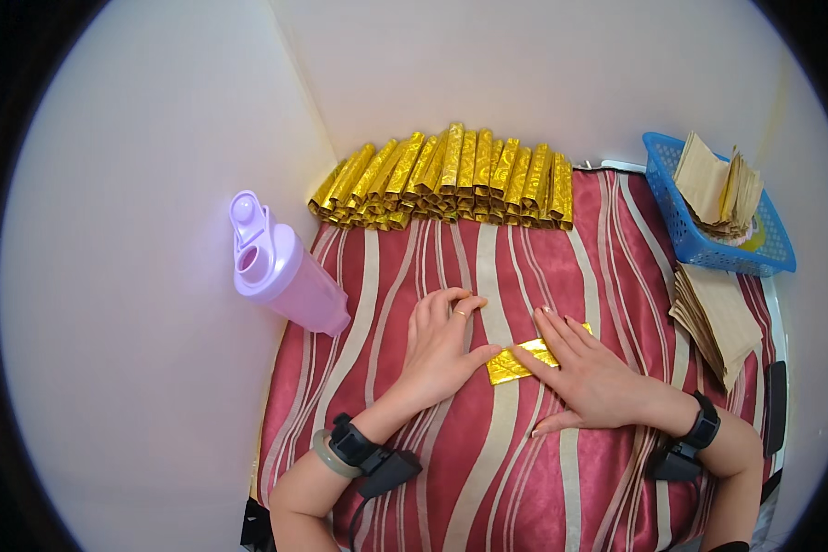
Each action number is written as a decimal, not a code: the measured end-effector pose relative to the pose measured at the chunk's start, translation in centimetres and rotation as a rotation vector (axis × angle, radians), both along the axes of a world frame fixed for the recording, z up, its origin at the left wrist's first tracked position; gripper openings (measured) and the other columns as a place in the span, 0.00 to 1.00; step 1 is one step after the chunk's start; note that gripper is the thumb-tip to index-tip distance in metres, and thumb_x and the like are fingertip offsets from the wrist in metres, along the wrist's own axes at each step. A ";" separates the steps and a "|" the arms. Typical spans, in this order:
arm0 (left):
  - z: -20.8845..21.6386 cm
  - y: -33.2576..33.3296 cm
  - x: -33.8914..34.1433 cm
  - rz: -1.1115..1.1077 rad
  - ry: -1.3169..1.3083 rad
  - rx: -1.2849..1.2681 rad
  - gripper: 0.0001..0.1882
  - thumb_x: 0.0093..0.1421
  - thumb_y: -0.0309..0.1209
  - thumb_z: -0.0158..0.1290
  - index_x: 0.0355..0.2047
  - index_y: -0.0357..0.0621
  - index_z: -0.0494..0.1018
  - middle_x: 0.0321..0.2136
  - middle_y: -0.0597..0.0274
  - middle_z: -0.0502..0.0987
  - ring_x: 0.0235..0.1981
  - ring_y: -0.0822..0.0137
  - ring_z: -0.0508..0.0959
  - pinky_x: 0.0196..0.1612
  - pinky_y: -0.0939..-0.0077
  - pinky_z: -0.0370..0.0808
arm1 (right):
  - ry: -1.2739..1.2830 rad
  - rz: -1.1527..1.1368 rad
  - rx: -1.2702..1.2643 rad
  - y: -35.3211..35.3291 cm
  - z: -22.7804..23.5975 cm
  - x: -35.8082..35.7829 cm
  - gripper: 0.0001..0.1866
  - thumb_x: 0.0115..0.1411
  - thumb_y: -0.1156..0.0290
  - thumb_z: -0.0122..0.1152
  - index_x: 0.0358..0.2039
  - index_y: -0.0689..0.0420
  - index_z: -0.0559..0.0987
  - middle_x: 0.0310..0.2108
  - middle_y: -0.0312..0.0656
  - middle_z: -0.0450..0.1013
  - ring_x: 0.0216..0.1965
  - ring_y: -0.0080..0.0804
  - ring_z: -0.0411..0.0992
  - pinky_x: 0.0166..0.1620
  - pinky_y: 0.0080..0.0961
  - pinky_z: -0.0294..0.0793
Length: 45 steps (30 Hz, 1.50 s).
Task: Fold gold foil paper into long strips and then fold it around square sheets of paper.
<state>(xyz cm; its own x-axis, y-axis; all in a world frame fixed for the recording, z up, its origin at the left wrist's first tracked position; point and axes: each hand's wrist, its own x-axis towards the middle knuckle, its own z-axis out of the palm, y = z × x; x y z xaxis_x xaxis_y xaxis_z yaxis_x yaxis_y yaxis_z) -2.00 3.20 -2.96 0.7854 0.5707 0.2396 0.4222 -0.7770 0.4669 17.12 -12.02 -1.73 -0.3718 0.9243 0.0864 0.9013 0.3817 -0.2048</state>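
Observation:
A flat folded strip of shiny gold paper [509, 366] lies on the striped cloth in front of me. My right hand [587, 373] rests flat across its right part with the fingers stretched out, hiding much of it. At the strip's left end is the tip of my left thumb. The rest of my left hand [440, 342] lies on the cloth, fingers loosely bent and thumb spread away, holding nothing. Beyond both hands, many folded gold paper tubes [451, 179] are stacked in a long row by the back wall.
A lilac shaker bottle [290, 274] stands at the left. On the back right, a blue plastic basket [722, 253] holds brown and gold paper sheets [704, 175]. Another stack of brownish paper [722, 317] lies before it. Red striped cloth [451, 478] covers the table; white walls enclose it.

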 end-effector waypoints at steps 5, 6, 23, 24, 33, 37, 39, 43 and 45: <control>0.2 -0.1 -0.1 -0.158 -0.033 -0.016 0.28 0.53 0.29 0.60 0.55 0.48 0.66 0.60 0.53 0.57 0.64 0.46 0.51 0.65 0.52 0.50 | 0.023 -0.027 0.017 0.0 -0.2 0.0 0.54 0.52 0.33 0.53 0.64 0.66 0.54 0.63 0.74 0.47 0.67 0.65 0.45 0.66 0.51 0.47; 0.4 -0.2 -0.3 -0.161 -0.033 -0.018 0.28 0.53 0.29 0.60 0.55 0.48 0.66 0.60 0.53 0.57 0.64 0.46 0.51 0.65 0.52 0.50 | 0.020 -0.027 0.013 0.0 -0.1 0.0 0.54 0.53 0.33 0.53 0.65 0.66 0.55 0.63 0.73 0.47 0.67 0.65 0.45 0.66 0.51 0.47; 0.8 0.4 -0.7 -0.367 -0.010 -0.067 0.30 0.47 0.32 0.65 0.53 0.50 0.70 0.58 0.60 0.63 0.64 0.48 0.52 0.65 0.51 0.52 | 0.022 0.018 0.014 0.0 0.1 0.1 0.47 0.53 0.36 0.56 0.65 0.54 0.60 0.63 0.71 0.48 0.67 0.65 0.45 0.66 0.53 0.47; 0.9 0.4 -0.7 -0.371 -0.008 -0.068 0.30 0.47 0.32 0.65 0.53 0.50 0.70 0.58 0.60 0.63 0.64 0.48 0.52 0.65 0.51 0.52 | 0.022 0.009 0.023 0.0 0.0 0.0 0.48 0.53 0.35 0.56 0.64 0.56 0.60 0.64 0.69 0.48 0.67 0.64 0.45 0.66 0.52 0.47; 1.0 -0.1 -1.4 -0.484 0.183 0.064 0.22 0.56 0.30 0.58 0.52 0.61 0.75 0.59 0.77 0.69 0.68 0.55 0.53 0.65 0.36 0.40 | 0.066 -0.024 0.074 -0.3 -0.3 0.2 0.53 0.55 0.35 0.53 0.61 0.73 0.56 0.63 0.66 0.52 0.67 0.55 0.49 0.67 0.43 0.48; 1.0 -0.2 -1.6 -0.504 0.213 0.071 0.19 0.57 0.31 0.57 0.50 0.62 0.77 0.58 0.76 0.70 0.67 0.56 0.57 0.65 0.37 0.41 | 0.070 -0.038 0.116 -0.6 -1.0 0.7 0.53 0.55 0.35 0.52 0.60 0.75 0.58 0.63 0.66 0.52 0.67 0.55 0.49 0.67 0.41 0.48; 1.1 -0.2 -1.9 -0.495 0.222 0.058 0.20 0.57 0.31 0.57 0.51 0.62 0.76 0.59 0.76 0.69 0.67 0.55 0.56 0.65 0.37 0.42 | 0.047 -0.077 0.115 -1.0 -0.7 1.0 0.53 0.55 0.34 0.52 0.59 0.76 0.58 0.63 0.66 0.53 0.67 0.54 0.49 0.67 0.40 0.49; 1.4 -0.3 -2.6 -0.501 0.257 0.036 0.20 0.59 0.36 0.55 0.53 0.61 0.74 0.62 0.72 0.65 0.68 0.51 0.51 0.65 0.36 0.42 | -0.004 -0.120 0.113 -2.0 -0.5 2.1 0.54 0.55 0.34 0.51 0.60 0.76 0.58 0.63 0.66 0.53 0.67 0.53 0.50 0.67 0.40 0.50; 1.7 -0.4 -3.0 -0.502 0.275 0.046 0.20 0.61 0.40 0.53 0.54 0.59 0.74 0.63 0.71 0.64 0.69 0.50 0.50 0.65 0.36 0.43 | -0.044 -0.174 0.099 -2.2 -0.2 2.5 0.54 0.54 0.33 0.51 0.60 0.76 0.58 0.63 0.66 0.53 0.67 0.54 0.51 0.67 0.40 0.50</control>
<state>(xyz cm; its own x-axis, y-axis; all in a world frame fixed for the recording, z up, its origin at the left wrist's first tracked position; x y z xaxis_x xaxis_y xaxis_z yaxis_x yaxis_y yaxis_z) -4.97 2.84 -1.27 0.9944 0.1052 0.0039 0.0970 -0.9306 0.3531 19.62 -14.26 -1.93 -0.2127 0.9627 0.1673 0.9627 0.2357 -0.1326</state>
